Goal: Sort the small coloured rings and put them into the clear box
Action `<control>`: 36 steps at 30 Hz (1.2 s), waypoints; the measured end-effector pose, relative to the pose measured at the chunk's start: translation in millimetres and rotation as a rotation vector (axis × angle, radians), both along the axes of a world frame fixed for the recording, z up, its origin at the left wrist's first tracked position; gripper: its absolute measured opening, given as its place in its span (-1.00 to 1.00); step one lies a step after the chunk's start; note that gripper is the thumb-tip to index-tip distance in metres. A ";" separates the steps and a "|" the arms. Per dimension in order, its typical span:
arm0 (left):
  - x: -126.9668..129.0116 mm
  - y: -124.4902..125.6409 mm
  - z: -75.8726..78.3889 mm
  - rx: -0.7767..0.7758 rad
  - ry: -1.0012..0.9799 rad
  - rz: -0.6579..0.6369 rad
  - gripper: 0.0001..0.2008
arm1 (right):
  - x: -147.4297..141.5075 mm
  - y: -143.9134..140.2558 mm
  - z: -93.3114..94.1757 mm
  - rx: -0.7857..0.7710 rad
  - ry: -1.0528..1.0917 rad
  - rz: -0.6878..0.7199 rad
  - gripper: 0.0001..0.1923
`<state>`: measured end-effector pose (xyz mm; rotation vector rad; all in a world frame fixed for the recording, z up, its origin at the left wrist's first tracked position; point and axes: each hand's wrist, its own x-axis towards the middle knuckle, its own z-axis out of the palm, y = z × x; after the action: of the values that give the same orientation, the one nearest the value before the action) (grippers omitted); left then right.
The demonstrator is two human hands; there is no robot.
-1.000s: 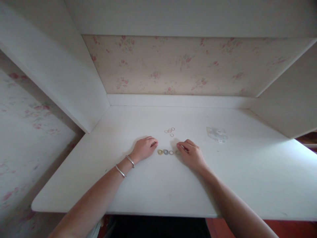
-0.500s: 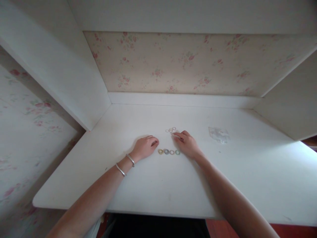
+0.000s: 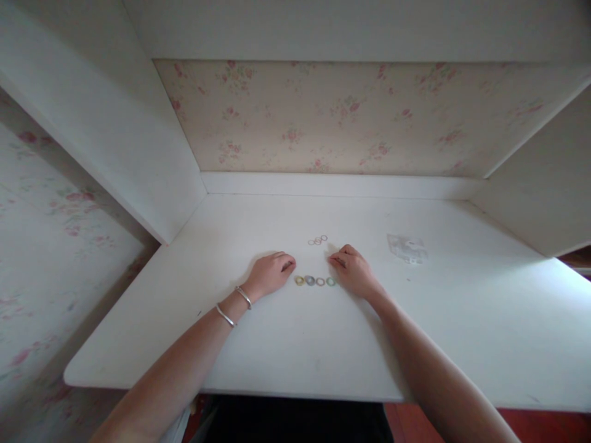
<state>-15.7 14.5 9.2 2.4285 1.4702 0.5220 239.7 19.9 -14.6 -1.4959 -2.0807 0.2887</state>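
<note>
Resting by the row of rings (four): both hands.

The desk is plain white, and the wallpaper behind it is cream with small pink flowers. The row of rings runs yellow, blue-grey, orange, green. Two silver bangles circle the left wrist.

White desk in a papered alcove

I see a white desk set in an alcove, with white side panels and floral wallpaper behind. Light falls brightest at the right. Reddish floor shows below the desk edge.
</note>
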 end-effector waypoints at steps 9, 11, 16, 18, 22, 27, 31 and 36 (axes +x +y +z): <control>-1.3 -0.6 1.6 -0.011 0.002 -0.013 -0.79 | -7.9 -38.3 15.1 0.042 0.156 0.271 -0.78; -1.1 -0.6 1.6 -0.017 0.004 -0.005 -0.79 | -9.9 -41.4 15.5 0.058 0.107 0.303 -0.78; -1.0 -0.4 1.5 -0.020 0.009 -0.008 -0.78 | -11.1 -39.6 11.9 0.086 0.018 0.334 -0.79; -1.2 -0.2 1.4 -0.021 0.009 -0.014 -0.78 | -10.8 -39.0 11.9 0.082 -0.006 0.344 -0.80; -1.1 0.0 1.0 -0.011 0.006 -0.016 -0.79 | -11.9 -39.5 12.5 0.086 -0.014 0.346 -0.80; -1.2 -0.1 0.5 -0.025 -0.004 -0.006 -0.78 | -13.8 -41.2 13.9 0.100 0.012 0.348 -0.80; -0.2 4.3 0.3 -0.018 -0.044 0.024 -0.79 | -10.3 -40.5 20.2 0.090 0.165 0.265 -0.79; 14.1 19.3 0.3 0.005 -0.086 0.020 -0.79 | -1.2 -33.2 24.1 0.116 0.329 0.039 -0.77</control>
<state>-1.6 33.8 9.5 2.3662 1.4618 0.6273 238.4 -13.3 9.5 -1.2474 -1.8328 0.3942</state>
